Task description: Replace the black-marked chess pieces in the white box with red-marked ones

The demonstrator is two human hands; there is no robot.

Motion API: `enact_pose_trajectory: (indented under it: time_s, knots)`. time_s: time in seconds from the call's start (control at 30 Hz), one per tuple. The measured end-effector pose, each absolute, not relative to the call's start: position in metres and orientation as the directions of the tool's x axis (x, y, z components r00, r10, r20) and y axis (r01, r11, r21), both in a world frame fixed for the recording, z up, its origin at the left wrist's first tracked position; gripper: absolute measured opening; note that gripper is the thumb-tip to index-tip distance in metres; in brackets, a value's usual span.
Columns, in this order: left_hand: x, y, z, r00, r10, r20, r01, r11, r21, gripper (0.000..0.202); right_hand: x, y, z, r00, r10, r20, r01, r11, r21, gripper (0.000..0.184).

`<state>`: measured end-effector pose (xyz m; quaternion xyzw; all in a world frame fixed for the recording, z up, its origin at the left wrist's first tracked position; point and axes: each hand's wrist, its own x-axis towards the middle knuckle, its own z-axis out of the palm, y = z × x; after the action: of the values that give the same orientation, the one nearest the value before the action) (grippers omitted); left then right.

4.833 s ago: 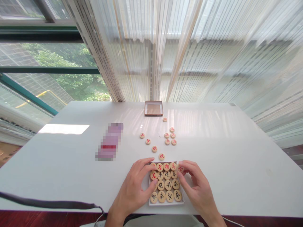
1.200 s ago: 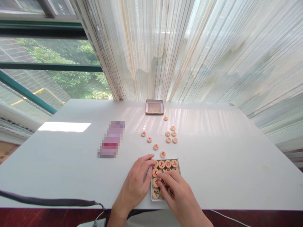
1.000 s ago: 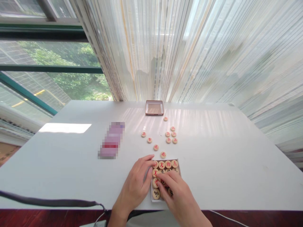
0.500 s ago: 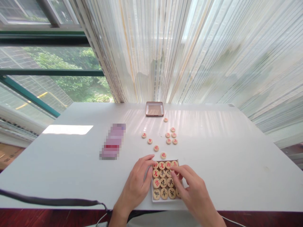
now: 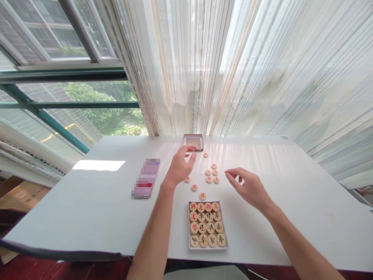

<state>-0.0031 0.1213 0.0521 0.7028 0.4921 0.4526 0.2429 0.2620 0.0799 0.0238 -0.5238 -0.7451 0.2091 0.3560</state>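
Close to the near edge of the white table (image 5: 101,210), straight in front of the person, sits a shallow white box (image 5: 208,249) holding sixteen xiangqi pieces (image 5: 209,217) in four rows of four. Its low walls hem the discs in, which is likely why the rows stand so straight; all lie face up, six marked in red and ten in black.

Beyond it, loose on the tabletop, are a red cannon piece (image 5: 203,196), a second red cannon piece (image 5: 194,187) and, to their right, a cluster of five red pieces (image 5: 215,172). One lone red piece (image 5: 206,154) lies farther off, near the box lid (image 5: 196,138), which rests hollow side up at the far edge, probably to leave the middle free.

The left hand (image 5: 179,167) is raised before the lid, thumb spread well away from curved fingers, with nothing visible between them. Its wrist overlaps a partly covered red piece (image 5: 187,179); whether the palm hides another I cannot tell. The right hand (image 5: 249,186) hangs right of the cluster, thumb and forefinger just parted, pinching nothing that shows and touching no disc. A smartphone (image 5: 151,182) lies well left of the pieces.
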Motion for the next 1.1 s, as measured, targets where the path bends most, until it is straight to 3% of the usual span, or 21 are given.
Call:
enact_pose_trajectory:
  time_s: [0.23, 0.47, 0.77, 1.1]
  knots:
    - [-0.008, 0.175, 0.051, 0.373, 0.917, 0.139, 0.582, -0.348, 0.735, 0.022, 0.268, 0.147, -0.015, -0.071, 0.957, 0.28, 0.574, 0.269, -0.773, 0.028]
    - [-0.032, 0.168, 0.062, 0.588, 0.784, -0.198, 0.688, -0.357, 0.632, 0.026, 0.271, 0.146, -0.034, -0.015, 0.961, 0.275, 0.549, 0.238, -0.801, 0.034]
    - [-0.039, 0.161, 0.056, 0.494, 0.785, -0.375, 0.842, -0.323, 0.433, 0.038, 0.267, 0.141, -0.028, -0.023, 0.961, 0.275, 0.567, 0.239, -0.788, 0.035]
    - [-0.024, 0.156, 0.043, 0.47, 0.777, -0.419, 0.875, -0.348, 0.337, 0.029, 0.267, 0.139, -0.026, -0.03, 0.964, 0.264, 0.577, 0.233, -0.783, 0.034]
